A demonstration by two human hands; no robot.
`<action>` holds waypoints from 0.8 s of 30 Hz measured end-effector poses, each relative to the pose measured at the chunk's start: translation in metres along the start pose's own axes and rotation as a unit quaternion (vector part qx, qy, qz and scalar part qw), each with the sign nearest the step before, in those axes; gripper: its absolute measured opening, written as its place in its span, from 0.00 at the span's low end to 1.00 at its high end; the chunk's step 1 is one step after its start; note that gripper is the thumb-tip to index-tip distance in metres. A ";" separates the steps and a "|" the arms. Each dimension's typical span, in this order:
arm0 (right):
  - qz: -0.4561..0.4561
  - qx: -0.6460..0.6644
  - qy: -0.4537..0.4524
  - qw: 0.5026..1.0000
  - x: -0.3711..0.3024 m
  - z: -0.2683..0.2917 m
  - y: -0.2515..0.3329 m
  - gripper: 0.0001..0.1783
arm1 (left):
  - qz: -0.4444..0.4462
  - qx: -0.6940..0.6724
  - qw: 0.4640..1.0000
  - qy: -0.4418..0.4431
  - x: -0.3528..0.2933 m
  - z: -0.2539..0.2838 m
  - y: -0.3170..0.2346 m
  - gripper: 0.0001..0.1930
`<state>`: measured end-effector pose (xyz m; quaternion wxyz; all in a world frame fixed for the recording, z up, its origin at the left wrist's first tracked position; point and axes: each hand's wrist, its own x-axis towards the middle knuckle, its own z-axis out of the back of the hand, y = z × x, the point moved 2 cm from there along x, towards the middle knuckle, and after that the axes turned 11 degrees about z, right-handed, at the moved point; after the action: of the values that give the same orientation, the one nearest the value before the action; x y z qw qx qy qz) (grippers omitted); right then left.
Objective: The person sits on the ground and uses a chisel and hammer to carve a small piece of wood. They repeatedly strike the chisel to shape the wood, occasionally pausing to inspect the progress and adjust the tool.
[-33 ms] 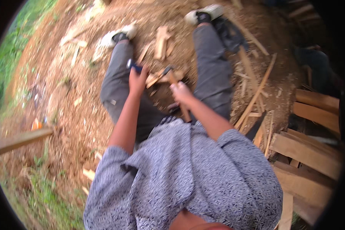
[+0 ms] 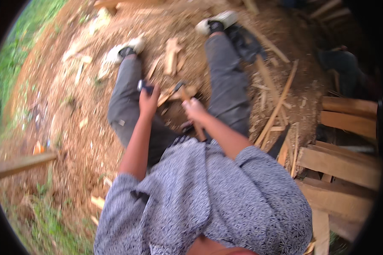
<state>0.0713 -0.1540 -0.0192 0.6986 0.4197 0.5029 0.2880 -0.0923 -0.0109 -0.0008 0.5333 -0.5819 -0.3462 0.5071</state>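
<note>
My left hand is closed around a small dark blue object with a pale, shiny end; blur hides its exact kind. My right hand grips the wooden handle of a hammer. The hammer's dark metal head points up and away, to the right of my left hand. Just beyond it, pieces of light wood lie on the dirt between my legs. A low, dark shape sits under my right wrist, too blurred to name.
Split wood pieces lie between my feet. Long wooden strips lie right of my right leg, near a dark cloth-like heap. Thick planks are stacked at the right. A wooden beam juts in from the left.
The whole view has shifted slightly, so legs and ground sit a little further left. Both hands keep their holds and hardly move relative to each other.
</note>
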 end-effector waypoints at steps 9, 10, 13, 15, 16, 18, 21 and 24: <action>-0.005 -0.069 0.009 0.998 0.011 0.004 0.006 0.21 | 0.052 0.026 0.993 0.101 -0.062 -0.006 -0.032 0.08; -0.005 -0.074 0.001 0.997 0.010 0.003 0.007 0.20 | 0.042 -0.004 0.995 0.088 -0.061 -0.003 -0.029 0.08; -0.021 -0.073 -0.027 0.997 0.018 -0.001 0.003 0.19 | 0.015 -0.066 0.996 0.061 -0.058 0.004 -0.027 0.07; -0.003 -0.034 -0.028 0.999 0.034 0.000 -0.006 0.19 | -0.051 -0.056 0.996 0.042 -0.059 0.007 -0.038 0.07; -0.003 -0.014 -0.022 1.000 0.035 -0.003 -0.011 0.18 | -0.075 -0.047 0.996 0.028 -0.064 0.013 -0.038 0.06; 0.000 -0.026 -0.036 0.999 0.034 -0.009 -0.009 0.17 | -0.066 -0.103 0.992 0.043 -0.064 0.025 -0.038 0.06; -0.039 0.042 -0.054 0.997 0.029 -0.008 -0.019 0.18 | -0.065 -0.095 0.993 0.004 -0.081 0.020 -0.070 0.07; -0.015 -0.008 -0.043 0.999 0.023 -0.009 -0.014 0.17 | -0.003 -0.179 0.983 -0.029 -0.078 0.027 -0.092 0.10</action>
<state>0.0697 -0.1388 -0.0435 0.7273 0.4184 0.4760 0.2635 -0.1246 -0.0601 0.1078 0.4115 -0.6518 -0.4487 0.4522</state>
